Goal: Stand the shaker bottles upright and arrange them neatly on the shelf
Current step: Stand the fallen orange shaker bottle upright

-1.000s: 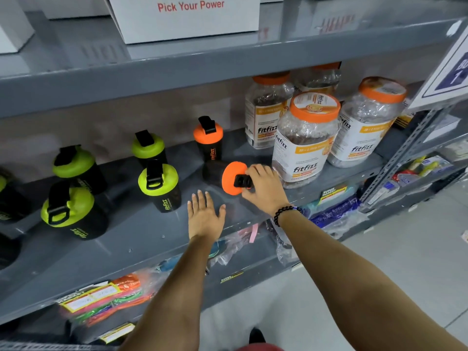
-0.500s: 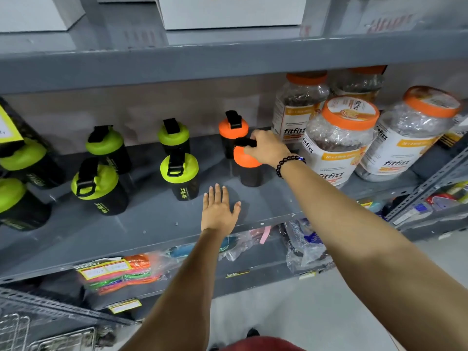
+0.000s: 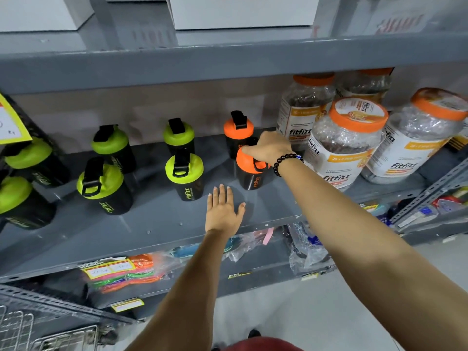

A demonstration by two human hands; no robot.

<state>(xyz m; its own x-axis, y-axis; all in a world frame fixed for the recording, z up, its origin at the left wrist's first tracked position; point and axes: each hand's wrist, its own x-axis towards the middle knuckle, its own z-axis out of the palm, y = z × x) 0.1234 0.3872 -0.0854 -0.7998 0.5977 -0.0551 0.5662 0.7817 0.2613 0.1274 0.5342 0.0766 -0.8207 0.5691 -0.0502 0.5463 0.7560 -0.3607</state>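
My right hand (image 3: 269, 148) grips the orange lid of a black shaker bottle (image 3: 250, 173) that stands upright on the grey shelf (image 3: 157, 224). Just behind it stands a second orange-lidded shaker (image 3: 238, 133). To the left, green-lidded shakers stand upright: one in front (image 3: 186, 177), one behind (image 3: 178, 135), a larger one (image 3: 102, 186), another at the back (image 3: 111, 145), and more at the far left edge (image 3: 27, 158). My left hand (image 3: 224, 211) lies flat on the shelf, palm down, fingers spread, in front of the orange bottle, holding nothing.
Big orange-lidded jars (image 3: 344, 140) crowd the right side of the shelf, close to my right wrist. A higher shelf (image 3: 228, 64) with white boxes hangs overhead. Packaged goods (image 3: 126, 272) lie on the lower shelf, and a wire basket (image 3: 38, 335) sits at bottom left.
The orange-lidded shaker lay on its side a second ago; my right hand has turned it upright and set it in front of the other orange one. My left hand stayed flat on the shelf.
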